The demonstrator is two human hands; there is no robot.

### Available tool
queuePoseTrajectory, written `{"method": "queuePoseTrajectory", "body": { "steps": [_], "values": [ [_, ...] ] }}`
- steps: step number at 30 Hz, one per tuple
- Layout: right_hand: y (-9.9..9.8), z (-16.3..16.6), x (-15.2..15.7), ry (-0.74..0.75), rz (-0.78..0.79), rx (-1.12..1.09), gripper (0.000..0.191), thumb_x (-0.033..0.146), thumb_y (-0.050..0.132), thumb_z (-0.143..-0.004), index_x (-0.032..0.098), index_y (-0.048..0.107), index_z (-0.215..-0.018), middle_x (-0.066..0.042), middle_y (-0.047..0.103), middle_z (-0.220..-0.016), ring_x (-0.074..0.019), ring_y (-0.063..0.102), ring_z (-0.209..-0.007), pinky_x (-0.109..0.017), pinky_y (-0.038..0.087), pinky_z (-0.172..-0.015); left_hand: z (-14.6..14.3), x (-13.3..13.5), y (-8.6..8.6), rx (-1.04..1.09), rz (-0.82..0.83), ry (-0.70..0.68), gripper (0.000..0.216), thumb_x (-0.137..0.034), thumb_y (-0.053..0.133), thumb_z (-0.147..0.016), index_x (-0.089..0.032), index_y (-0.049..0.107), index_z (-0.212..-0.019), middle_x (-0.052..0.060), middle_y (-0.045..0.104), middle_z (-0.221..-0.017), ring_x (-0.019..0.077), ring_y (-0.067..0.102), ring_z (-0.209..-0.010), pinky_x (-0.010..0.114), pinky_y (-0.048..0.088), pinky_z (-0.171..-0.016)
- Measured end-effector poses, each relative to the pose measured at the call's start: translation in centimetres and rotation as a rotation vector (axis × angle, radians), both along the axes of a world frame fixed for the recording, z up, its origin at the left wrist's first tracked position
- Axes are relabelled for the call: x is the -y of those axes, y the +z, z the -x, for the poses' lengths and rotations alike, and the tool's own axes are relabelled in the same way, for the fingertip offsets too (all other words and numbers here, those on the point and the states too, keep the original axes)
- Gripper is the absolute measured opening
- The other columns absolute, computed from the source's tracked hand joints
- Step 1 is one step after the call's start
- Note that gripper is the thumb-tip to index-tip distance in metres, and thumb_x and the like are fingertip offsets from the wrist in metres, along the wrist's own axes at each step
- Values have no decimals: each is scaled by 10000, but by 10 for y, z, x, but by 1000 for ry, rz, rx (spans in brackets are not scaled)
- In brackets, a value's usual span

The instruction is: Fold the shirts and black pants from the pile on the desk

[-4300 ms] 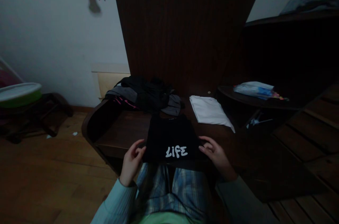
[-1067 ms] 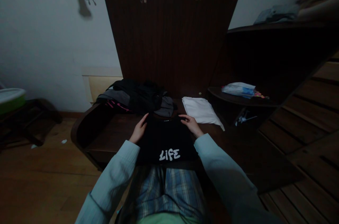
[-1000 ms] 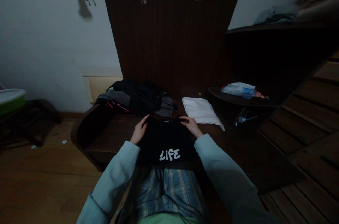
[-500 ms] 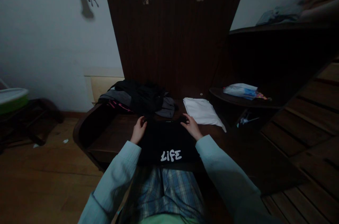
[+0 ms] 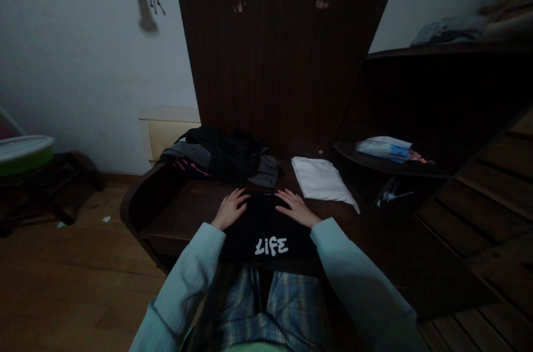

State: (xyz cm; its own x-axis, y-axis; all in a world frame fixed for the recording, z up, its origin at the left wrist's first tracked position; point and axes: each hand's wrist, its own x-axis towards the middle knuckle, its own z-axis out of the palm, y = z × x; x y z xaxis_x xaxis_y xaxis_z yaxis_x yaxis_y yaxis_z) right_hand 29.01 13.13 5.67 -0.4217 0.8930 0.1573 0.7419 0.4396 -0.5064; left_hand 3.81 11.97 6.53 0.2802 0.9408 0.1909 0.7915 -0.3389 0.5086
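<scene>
A black garment (image 5: 260, 224) with white "LIFE" lettering lies folded on the dark wooden surface in front of me. My left hand (image 5: 230, 210) rests on its far left part, palm down, fingers stretched out. On the far right part lies my right hand (image 5: 296, 209), also flat with fingers apart. Just beyond the right hand is a folded white cloth (image 5: 322, 179). A loose heap of black and grey clothes (image 5: 225, 155), with some pink marking, sits behind the left hand.
The dark wooden bench (image 5: 166, 219) has a curved left end and a tall back panel (image 5: 275, 63). Right of it, a corner shelf holds a plastic packet (image 5: 385, 148). At far left, a green tub (image 5: 27, 155) stands on a low stool. Clothing (image 5: 452, 29) lies on the upper right shelf.
Both hands have gone from pinching the garment's far corners to lying flat on it, a little closer together. The whole view has shifted slightly.
</scene>
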Motion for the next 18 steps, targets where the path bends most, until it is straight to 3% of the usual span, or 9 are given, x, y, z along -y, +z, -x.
{"method": "queuePoseTrajectory", "body": {
  "steps": [5,9,12,15,18],
  "values": [
    [-1,-2,-3,-63,-57,-248,455,429,545,-719,217,535,-1122,-85,444,-1293,-227,329,-1235,-435,237,-1023,3,1,3,151,-48,77,386,-178,456,-726,-188,541,-1102,74,424,-1313,210,330,-1242,387,267,-1020],
    [3,-17,4,-280,-26,-614,294,376,585,-665,191,602,-893,-87,573,-1113,-230,490,-1084,-416,306,-989,14,17,12,355,-46,438,357,-226,422,-748,-131,524,-1076,119,582,-1098,204,532,-1043,340,392,-913],
    [10,-39,23,-378,232,-915,208,328,607,-650,211,588,-821,-54,624,-978,-218,538,-1015,-402,366,-943,26,39,20,420,83,506,407,-294,459,-728,-129,493,-1099,101,640,-945,211,596,-906,330,442,-817],
    [22,-63,48,-333,649,-1147,183,287,555,-715,209,578,-878,-64,628,-984,-196,547,-1019,-379,394,-919,35,60,23,445,207,374,427,-364,488,-693,-127,517,-1047,91,649,-907,214,607,-857,312,460,-764],
    [34,-77,69,-268,984,-1241,219,291,466,-787,160,555,-939,-110,626,-995,-189,567,-998,-369,397,-917,37,75,22,472,297,227,469,-415,481,-688,-133,511,-1061,83,642,-941,211,604,-856,305,466,-756]
  ]
}}
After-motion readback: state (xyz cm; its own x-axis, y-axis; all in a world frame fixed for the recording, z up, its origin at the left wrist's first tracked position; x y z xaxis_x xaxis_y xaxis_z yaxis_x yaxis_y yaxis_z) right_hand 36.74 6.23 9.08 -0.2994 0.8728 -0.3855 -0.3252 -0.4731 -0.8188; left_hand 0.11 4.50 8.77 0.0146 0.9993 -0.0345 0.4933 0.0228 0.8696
